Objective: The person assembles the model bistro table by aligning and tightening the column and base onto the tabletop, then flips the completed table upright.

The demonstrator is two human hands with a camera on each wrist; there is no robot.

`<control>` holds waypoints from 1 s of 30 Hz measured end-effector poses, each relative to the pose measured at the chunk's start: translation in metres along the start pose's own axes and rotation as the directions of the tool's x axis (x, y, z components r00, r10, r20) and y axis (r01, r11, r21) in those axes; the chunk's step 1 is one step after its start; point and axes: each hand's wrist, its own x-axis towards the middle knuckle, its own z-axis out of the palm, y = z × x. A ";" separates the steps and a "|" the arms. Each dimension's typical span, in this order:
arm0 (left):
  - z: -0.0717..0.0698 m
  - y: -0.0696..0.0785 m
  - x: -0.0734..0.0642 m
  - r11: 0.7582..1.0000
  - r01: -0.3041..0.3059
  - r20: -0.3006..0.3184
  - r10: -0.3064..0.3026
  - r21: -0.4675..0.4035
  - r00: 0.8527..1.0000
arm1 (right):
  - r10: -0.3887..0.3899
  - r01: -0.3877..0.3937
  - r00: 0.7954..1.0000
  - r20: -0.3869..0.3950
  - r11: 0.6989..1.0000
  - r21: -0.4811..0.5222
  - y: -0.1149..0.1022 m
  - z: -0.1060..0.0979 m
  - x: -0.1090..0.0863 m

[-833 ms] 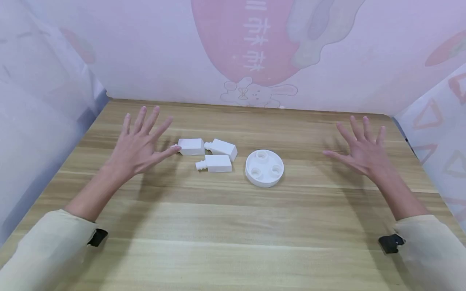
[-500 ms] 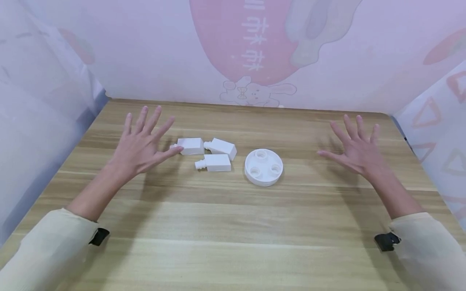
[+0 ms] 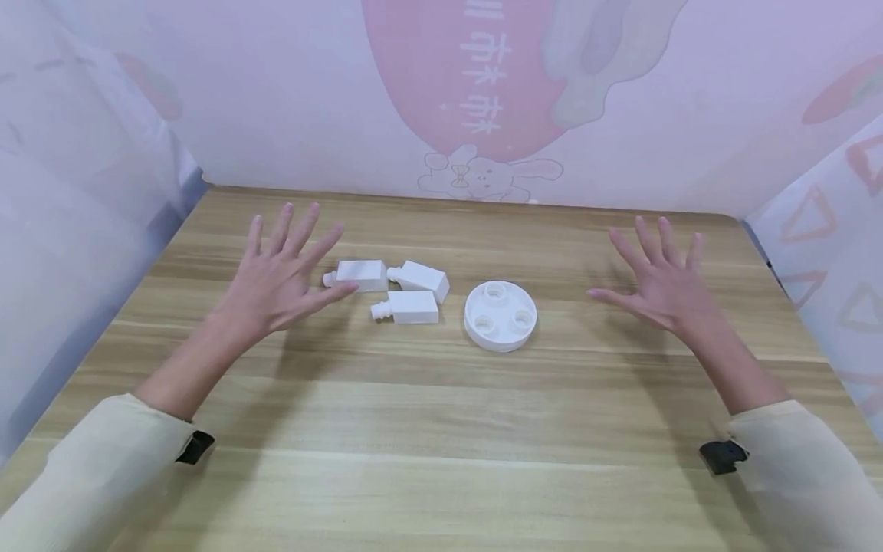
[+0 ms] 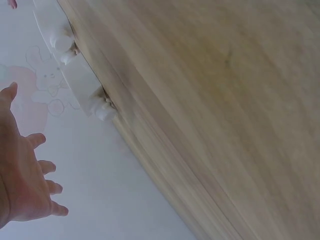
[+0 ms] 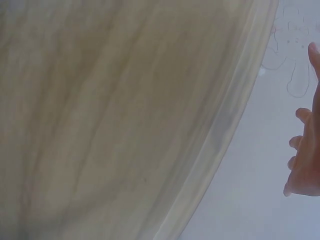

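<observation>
My left hand (image 3: 276, 284) is raised over the table with its fingers spread and nothing in it. In the head view its thumb overlaps a white block-shaped bottle (image 3: 362, 276) with a ridged neck. Two more such bottles lie on their sides close by, one white bottle (image 3: 421, 280) behind and one white bottle (image 3: 414, 307) in front, necks toward the left. Right of them sits a round white base (image 3: 502, 341) with three ringed sockets facing up. My right hand (image 3: 665, 291), also spread and holding nothing, hovers well to the right of that base.
A wood-grain table (image 3: 441, 429) carries everything. A pale printed curtain (image 3: 290, 100) stands along its far edge, with more cloth at both sides. Each sleeve cuff has a dark wrist device, such as the black device (image 3: 723, 457) on the right.
Both hands have drifted inward, the left one to the right and the right one to the left. The bottles and round base stay in place on the table.
</observation>
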 end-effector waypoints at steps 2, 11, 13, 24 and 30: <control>0.000 0.003 0.001 1.000 -0.008 -0.001 0.008 0.002 1.000 | -0.012 0.012 1.000 0.002 1.000 0.004 -0.005 0.001 0.002; 0.004 0.023 0.010 0.994 -0.090 -0.019 0.089 -0.055 0.996 | -0.069 0.068 0.997 0.022 0.995 0.068 -0.025 0.001 0.011; 0.006 0.029 0.013 0.989 -0.126 -0.026 0.124 -0.081 0.992 | -0.097 0.094 0.995 0.019 0.991 0.094 -0.030 0.000 0.013; 0.011 0.061 0.029 0.912 -0.317 -0.104 0.300 -0.259 0.948 | -0.181 0.151 0.979 0.097 0.954 0.258 -0.062 -0.002 0.022; 0.016 0.071 0.036 0.867 -0.370 -0.088 0.362 -0.333 0.928 | -0.265 0.210 0.959 0.096 0.897 0.388 -0.082 0.001 0.026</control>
